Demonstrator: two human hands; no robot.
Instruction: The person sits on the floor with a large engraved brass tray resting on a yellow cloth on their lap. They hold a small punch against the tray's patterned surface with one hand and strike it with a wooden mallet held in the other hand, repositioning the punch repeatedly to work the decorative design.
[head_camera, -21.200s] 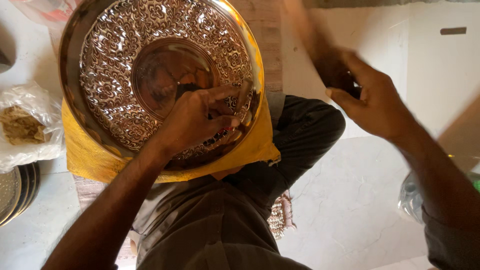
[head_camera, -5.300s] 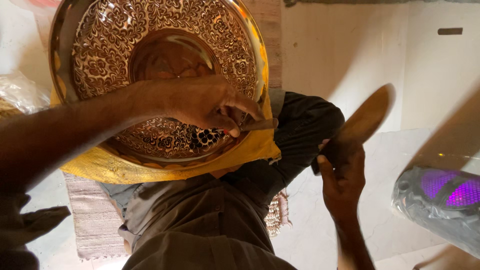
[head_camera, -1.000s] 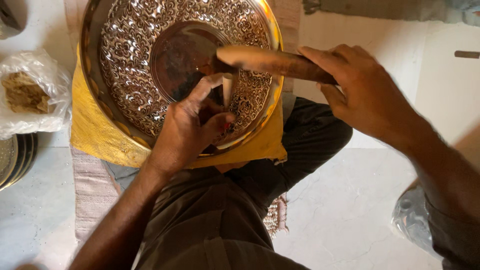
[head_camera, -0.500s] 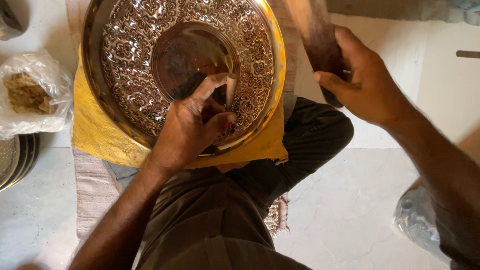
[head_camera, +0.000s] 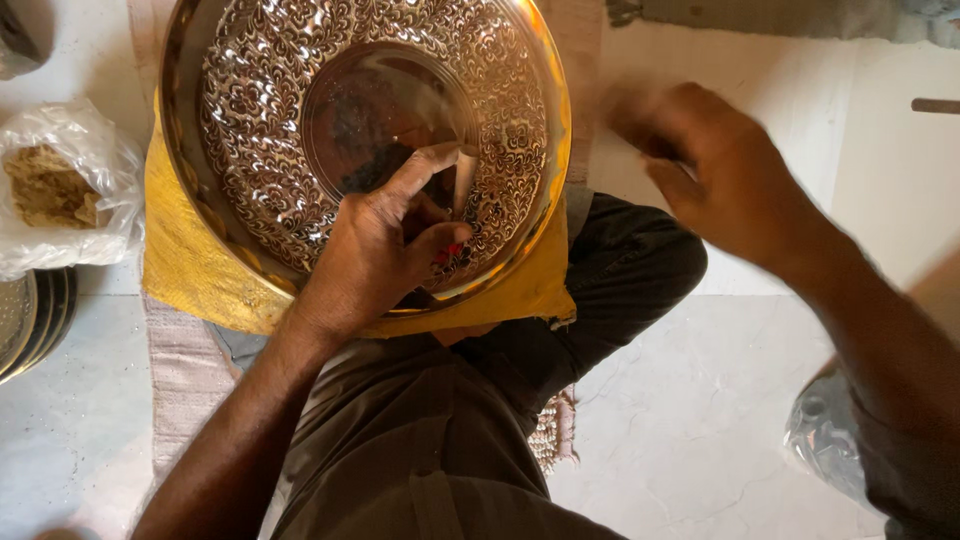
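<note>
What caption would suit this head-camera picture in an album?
Left hand steadies a thin tool on an ornate engraved metal plate over yellow cloth; blurred right hand raised.

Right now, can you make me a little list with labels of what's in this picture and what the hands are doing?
Big thing: round engraved metal plate, shiny, with a flower pattern around a plain middle
Under it: yellow cloth on the person's lap
Left hand: resting on the plate, pinching a small metal tool upright against it
Right hand: raised beside the plate, blurred, contents unclear
Far left: clear plastic bag of brownish stuff, stacked plates
Floor: pale stone
</note>
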